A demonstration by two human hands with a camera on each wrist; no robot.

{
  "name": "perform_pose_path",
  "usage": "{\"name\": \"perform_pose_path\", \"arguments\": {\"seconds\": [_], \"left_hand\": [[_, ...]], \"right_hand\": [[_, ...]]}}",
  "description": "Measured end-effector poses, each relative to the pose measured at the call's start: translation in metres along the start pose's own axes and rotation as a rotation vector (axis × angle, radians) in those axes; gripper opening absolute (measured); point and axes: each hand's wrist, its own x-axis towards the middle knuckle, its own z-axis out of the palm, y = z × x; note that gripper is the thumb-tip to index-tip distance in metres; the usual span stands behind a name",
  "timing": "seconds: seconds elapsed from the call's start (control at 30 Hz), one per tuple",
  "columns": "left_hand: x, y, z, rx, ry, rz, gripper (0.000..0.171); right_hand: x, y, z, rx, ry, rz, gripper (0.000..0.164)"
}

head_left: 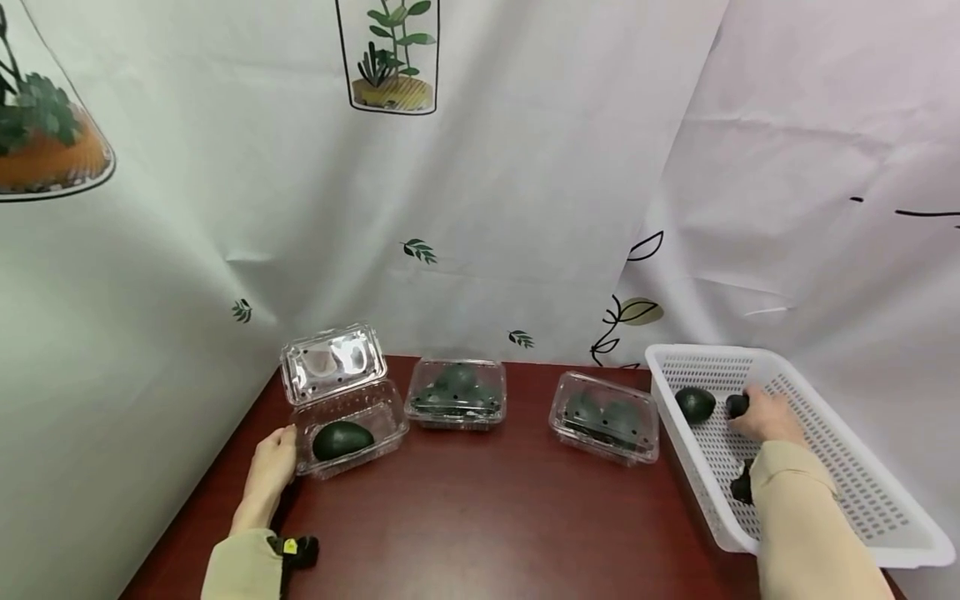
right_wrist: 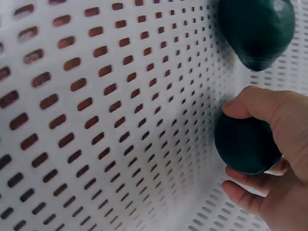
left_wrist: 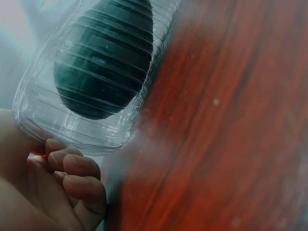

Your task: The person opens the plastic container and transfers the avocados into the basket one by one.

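Observation:
In the white basket, my right hand grips a dark green avocado, thumb on one side and fingers on the other. A second avocado lies beside it in the basket. On the left, an open clear plastic clamshell holds a single avocado, its lid tipped back. My left hand pinches the near left edge of this clamshell; in the left wrist view the fingers are curled at its rim.
Two closed clamshells with avocados inside stand on the dark red table: one clamshell beside the open one, another clamshell near the basket. A printed white curtain hangs behind and along the sides.

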Motion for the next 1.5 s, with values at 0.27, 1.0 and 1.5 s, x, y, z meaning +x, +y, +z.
{"name": "perform_pose_path", "arguments": {"seconds": [0.27, 1.0, 1.5], "left_hand": [[0.0, 0.001, 0.0, 0.007, -0.01, -0.004, 0.043], [0.0, 0.004, 0.002, 0.002, -0.046, -0.001, 0.044], [0.001, 0.001, -0.001, 0.018, -0.023, 0.002, 0.045]], "right_hand": [[-0.004, 0.001, 0.002, 0.035, -0.012, 0.038, 0.083], [-0.012, -0.012, -0.027, 0.035, -0.108, 0.008, 0.135], [0.009, -0.104, -0.065, -0.14, 0.037, -0.236, 0.099]]}}
